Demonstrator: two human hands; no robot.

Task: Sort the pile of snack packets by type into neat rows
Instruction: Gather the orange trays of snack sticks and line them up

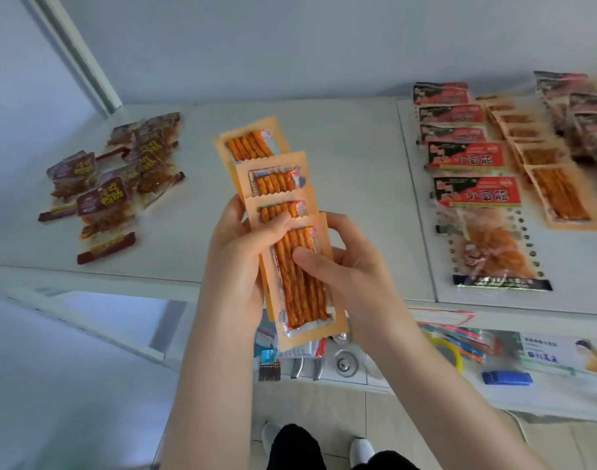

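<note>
Both hands hold a fanned stack of long orange stick-snack packets (283,212) above the front edge of the white table (351,171). The left hand (242,259) grips the stack from the left side, fingers curled behind it and the thumb (276,225) pressed across the front of the packets. The right hand (351,269) pinches the nearest packet, its thumb (310,257) on the clear window and its fingers wrapped round the right edge. On the table's left lies a loose pile of dark brown packets (120,178). On the right, red-and-black packets (466,157) form an overlapping row, with a row of orange stick packets (541,164) just beside it and blurred dark packets (588,113) at the far right
</note>
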